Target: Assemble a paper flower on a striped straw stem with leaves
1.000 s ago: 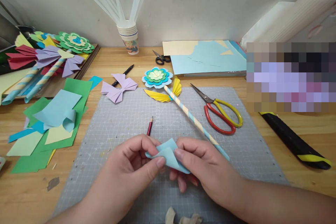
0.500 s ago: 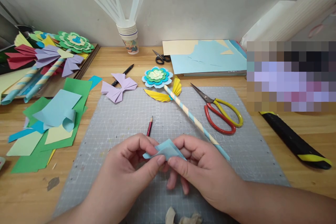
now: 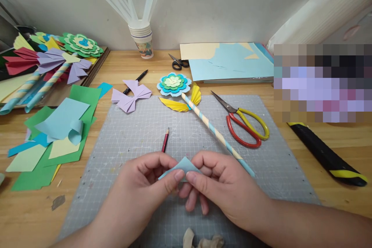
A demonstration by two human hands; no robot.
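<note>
Wooden surface (image 3: 319, 186) under a grey cutting mat (image 3: 145, 131); nearest, the left hand (image 3: 142, 190) and right hand (image 3: 223, 190) pinch a light blue paper piece (image 3: 181, 166) between thumbs and fingers closed on it, just above the mat. It has been pressed flatter than a second ago, so the fold looks nearly creased. Beyond lie a red pencil (image 3: 165, 141), a striped paper-flower stem (image 3: 215, 131) and red-and-yellow scissors (image 3: 244, 124)
</note>
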